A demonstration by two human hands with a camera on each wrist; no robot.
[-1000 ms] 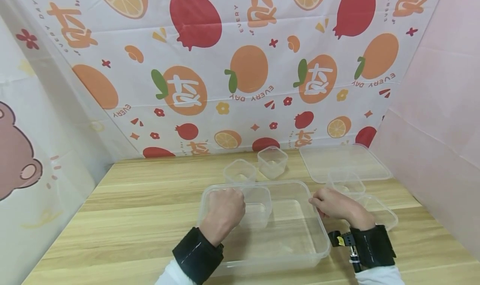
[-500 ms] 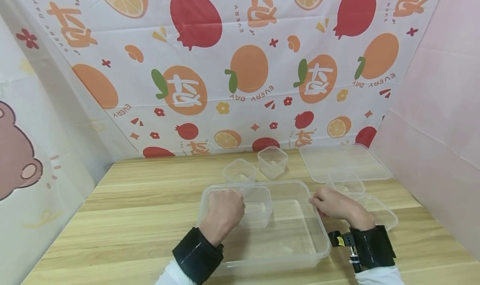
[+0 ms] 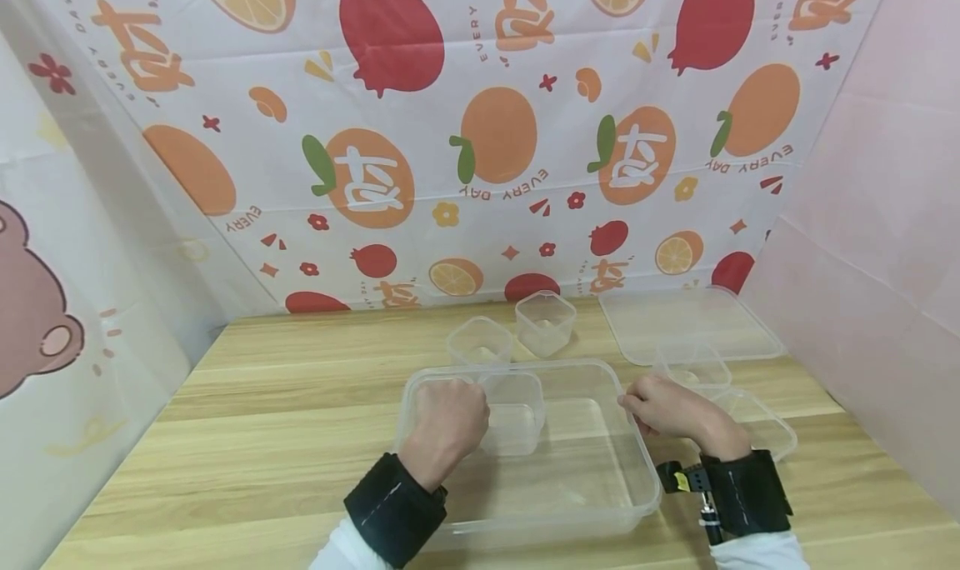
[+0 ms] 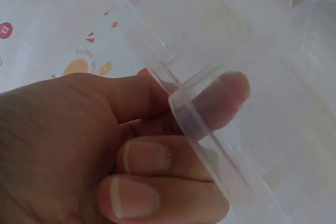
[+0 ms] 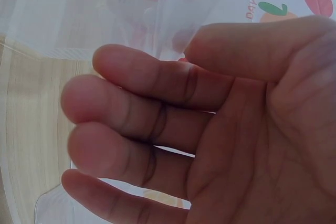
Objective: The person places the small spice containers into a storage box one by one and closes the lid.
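Note:
A large clear plastic container point(image 3: 585, 520) lies before me, its opening facing up. Inside its back left part is a smaller square clear container point(image 3: 517, 432). My left hand point(image 3: 450, 424) pinches the small container's wall; the left wrist view shows a finger point(image 4: 226, 100) through the clear plastic. At the large container's right rim, my right hand point(image 3: 671, 407) pinches the edge between thumb point(image 5: 236, 51) and index finger. The other right fingers curl loosely beneath, outside the container.
Behind the large container stand two small clear containers, one nearer point(image 3: 480, 345) and one farther back point(image 3: 546, 327). A flat clear lid point(image 3: 686, 324) lies at the back right. Two more clear pieces, one point(image 3: 693, 366) and another point(image 3: 765, 428), sit near my right hand. A printed cloth point(image 3: 495, 245) hangs behind.

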